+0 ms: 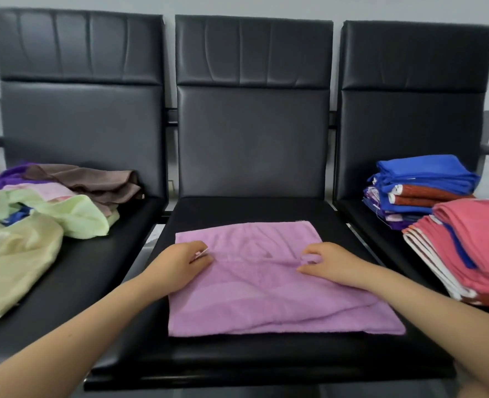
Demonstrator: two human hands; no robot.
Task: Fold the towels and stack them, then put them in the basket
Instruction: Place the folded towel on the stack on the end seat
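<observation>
A pink-purple towel lies on the middle black seat, its near half folded over the far half. My left hand pinches the folded edge at its left end. At the edge's right end my right hand pinches the cloth too. Both hands sit on top of the towel, about mid-depth. No basket is in view.
Loose unfolded towels, pale green, brown and purple, heap on the left seat. On the right seat stand a folded stack of blue and rust towels and a nearer stack of coral ones. Seat backs rise behind.
</observation>
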